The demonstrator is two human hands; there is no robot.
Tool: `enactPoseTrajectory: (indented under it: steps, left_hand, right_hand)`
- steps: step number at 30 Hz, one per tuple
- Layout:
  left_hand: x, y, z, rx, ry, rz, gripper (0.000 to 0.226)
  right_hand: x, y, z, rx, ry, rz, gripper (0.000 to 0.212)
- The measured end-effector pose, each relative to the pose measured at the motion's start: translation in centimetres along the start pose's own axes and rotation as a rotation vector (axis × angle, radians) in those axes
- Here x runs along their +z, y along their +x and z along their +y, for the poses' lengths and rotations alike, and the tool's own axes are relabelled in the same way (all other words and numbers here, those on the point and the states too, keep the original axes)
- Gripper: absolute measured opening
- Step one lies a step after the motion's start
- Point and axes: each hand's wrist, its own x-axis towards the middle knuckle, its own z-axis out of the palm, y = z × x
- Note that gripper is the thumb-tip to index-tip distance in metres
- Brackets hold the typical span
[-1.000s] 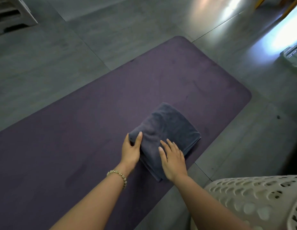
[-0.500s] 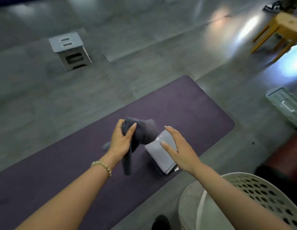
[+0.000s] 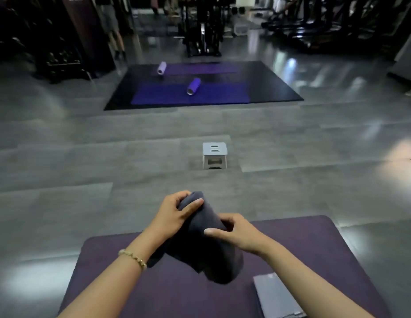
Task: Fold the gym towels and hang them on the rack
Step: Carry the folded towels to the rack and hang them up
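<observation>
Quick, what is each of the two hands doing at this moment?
Left hand: closed, gripping the upper end of the dark grey towel.
Right hand: closed, gripping the same towel lower down.

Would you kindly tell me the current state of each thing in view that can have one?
purple mat: unrolled flat on the floor
dark towel: bunched, held up above the purple mat
left hand: grips the dark towel's upper end
right hand: grips the dark towel lower down
light grey towel: folded, lying on the purple mat
step stool: upright
foam roller: on its side
</observation>
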Motion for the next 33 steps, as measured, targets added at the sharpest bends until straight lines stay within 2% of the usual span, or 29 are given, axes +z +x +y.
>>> enactPoseTrajectory:
  steps: [3, 7, 10, 13, 16, 23, 28, 33]
  left_hand:
    - [-5.3, -5.0, 2.8, 0.001, 0.064, 0.185, 0.024]
    - [-11.8, -13.9, 4.3, -0.054, 0.107, 0.428, 0.019]
    - [-15.9, -22.1, 4.5, -0.127, 0.126, 0.632, 0.006]
    - [-18.7, -31.5, 4.2, -0.218, 0.075, 0.879, 0.016]
    - [-20.6, -41.4, 4.0, -0.321, 0.141, 1.048, 0.018]
    - [-20.5, -64.5, 5.0, -0.551, 0.271, 1.372, 0.04]
    - [-17.9, -80.1, 6.3, -0.717, 0.349, 1.412, 0.042]
    - [-14.6, -92.8, 8.0, -0.817, 0.383, 1.582, 0.042]
  right_hand:
    - [3.3, 0.2, -5.7, -0.154, -0.032, -0.07, 0.05]
    - [10.3, -0.5, -12.0, -0.298, -0.04, -0.165, 0.032]
    - [16.9, -1.6, -15.7, -0.377, -0.041, -0.29, 0.032]
    - [24.5, -3.9, -18.6, -0.452, -0.077, -0.424, 0.035]
    - [32.3, -7.4, -21.1, -0.539, -0.105, -0.585, 0.032]
    - [49.0, -19.7, -24.7, -0.775, -0.161, -0.855, 0.043]
    - [59.0, -30.5, -24.9, -0.851, -0.188, -1.033, 0.043]
    - [66.7, -41.1, -25.1, -0.868, -0.195, -1.139, 0.042]
